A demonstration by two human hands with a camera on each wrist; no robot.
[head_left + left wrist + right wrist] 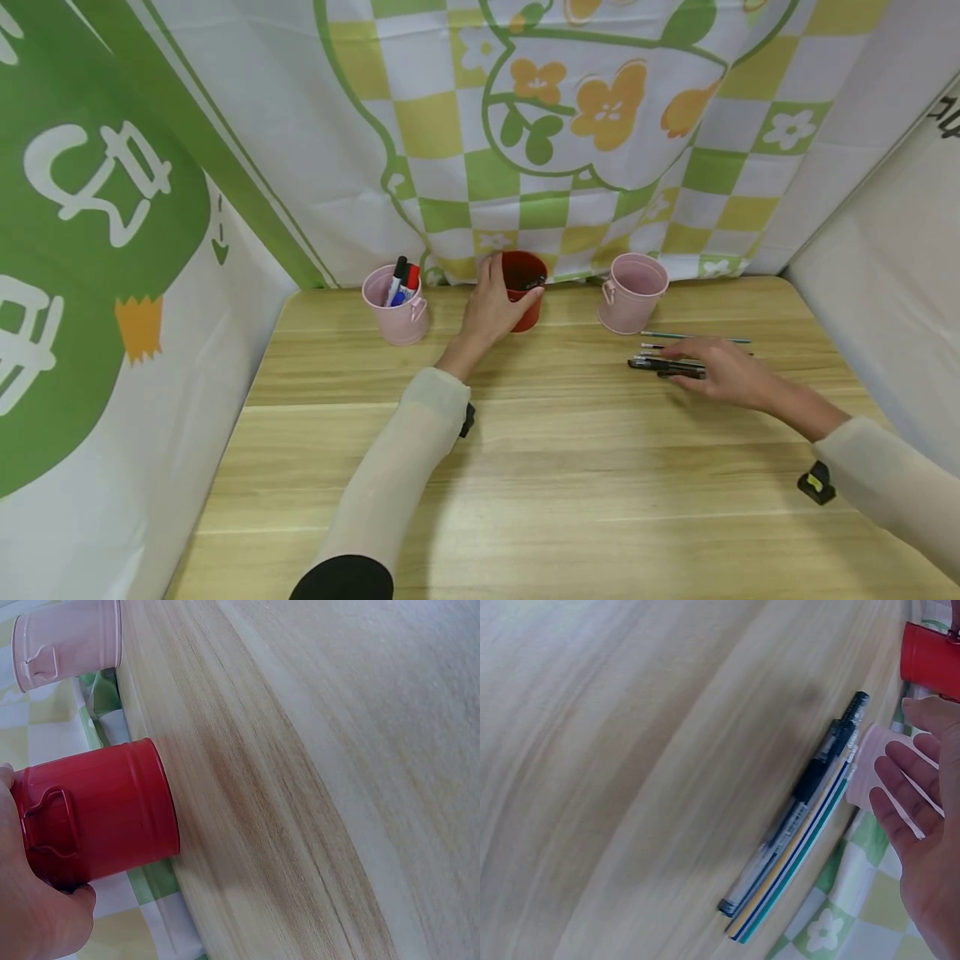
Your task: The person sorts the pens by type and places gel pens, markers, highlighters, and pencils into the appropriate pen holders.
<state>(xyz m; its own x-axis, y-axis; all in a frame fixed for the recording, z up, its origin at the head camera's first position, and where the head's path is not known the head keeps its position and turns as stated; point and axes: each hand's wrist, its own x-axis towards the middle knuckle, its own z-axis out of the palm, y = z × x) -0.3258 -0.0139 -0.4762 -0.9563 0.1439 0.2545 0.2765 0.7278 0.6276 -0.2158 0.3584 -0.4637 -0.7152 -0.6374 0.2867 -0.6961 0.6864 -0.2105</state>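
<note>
My left hand (489,310) grips the red bucket (112,814) at its rim, thumb on one side and fingers on the other. The bucket stands at the back of the table, and something dark shows inside it. My right hand (726,375) is over a group of pens and pencils lying on the table. In the right wrist view its fingers are spread and loosely bent, with nothing between them. Black-and-clear pens (802,791) lie alongside several thin pencils (791,862), including a yellow and a green one.
A pink bucket (405,327) with several markers (401,283) stands at the back left. Another pink bucket (630,312) stands behind the pens, right of the red one. A printed checkered cloth (540,192) hangs along the wooden table's (570,492) back edge.
</note>
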